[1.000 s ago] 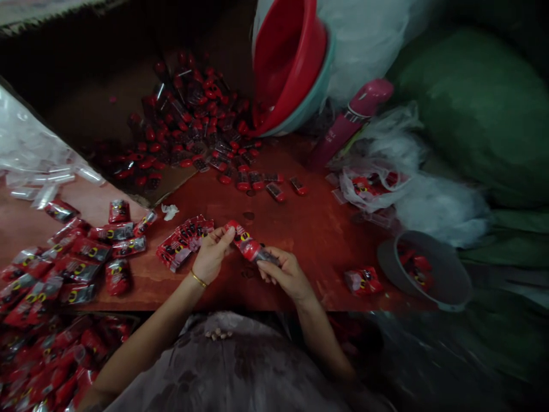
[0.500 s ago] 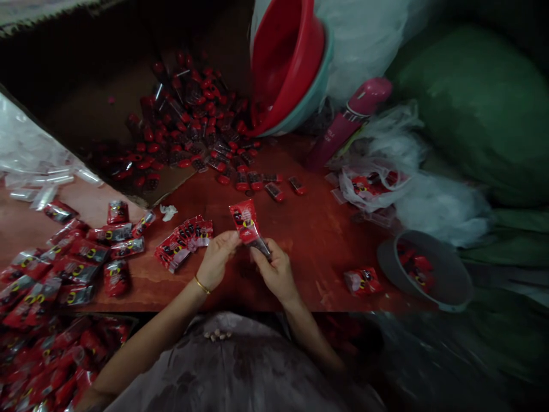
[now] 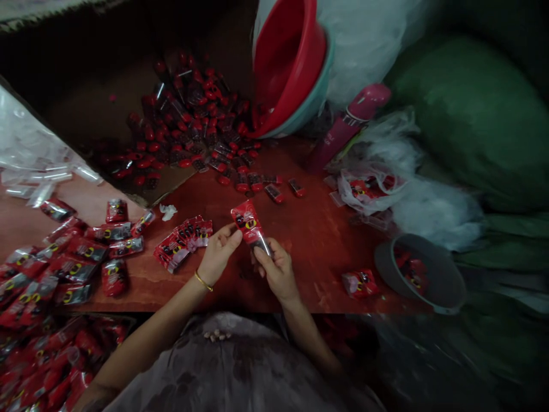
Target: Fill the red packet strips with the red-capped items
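Head view: packet point(image 3: 247, 222) pinched between both hands above counter point(image 3: 317, 229), long axis tilted up-left; right hand point(image 3: 278, 271) grips lower clear end, left hand point(image 3: 219, 252) beside it.

A small packing workshop: red packets point(image 3: 81, 257) are lying heaped over a worn table point(image 3: 309, 229), beside stuffed sacks point(image 3: 476, 114).
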A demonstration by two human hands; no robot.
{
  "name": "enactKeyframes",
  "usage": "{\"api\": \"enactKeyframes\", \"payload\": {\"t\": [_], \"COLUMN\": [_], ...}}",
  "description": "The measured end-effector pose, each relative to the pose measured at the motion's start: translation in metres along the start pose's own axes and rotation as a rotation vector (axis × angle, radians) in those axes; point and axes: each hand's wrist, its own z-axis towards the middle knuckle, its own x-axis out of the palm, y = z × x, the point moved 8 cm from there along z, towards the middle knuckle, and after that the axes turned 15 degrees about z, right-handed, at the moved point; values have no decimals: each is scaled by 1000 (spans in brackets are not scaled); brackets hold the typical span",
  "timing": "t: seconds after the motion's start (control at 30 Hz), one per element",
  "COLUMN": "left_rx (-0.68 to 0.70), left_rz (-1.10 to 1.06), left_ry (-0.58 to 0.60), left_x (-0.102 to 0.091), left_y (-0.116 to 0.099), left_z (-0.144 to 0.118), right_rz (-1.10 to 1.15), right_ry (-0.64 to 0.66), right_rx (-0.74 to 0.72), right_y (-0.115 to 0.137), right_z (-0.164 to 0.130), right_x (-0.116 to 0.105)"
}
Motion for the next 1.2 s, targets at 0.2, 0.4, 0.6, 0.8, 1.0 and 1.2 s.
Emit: {"api": "enactKeyframes", "payload": {"t": [0.2,0.4,0.6,0.8,1.0,1.2], "left_rx": [-48,-162,-130,-61,-157,-146], "left_rz": [-16,-212,-166,-78,-150,-174], "left_ry": [35,-45,111,228,221,246], "left_x": [11,15,18,21,24,25], "left_y": [1,20,14,3,19,13], "left_z": [3,-6,-12,-16,-16,-16], "right_rz": [-74,-136,232,264,235,254], "right_ry": [-22,-139,28,20,-18,90], "right_rx": [-11,-31,155,155,168,173], "right_y": [-6,-13,-24,-23,-32,-22], "right_z": [-2,-5,-5,-8,-11,-4], "right_x": [4,2,15,15,17,26]}}
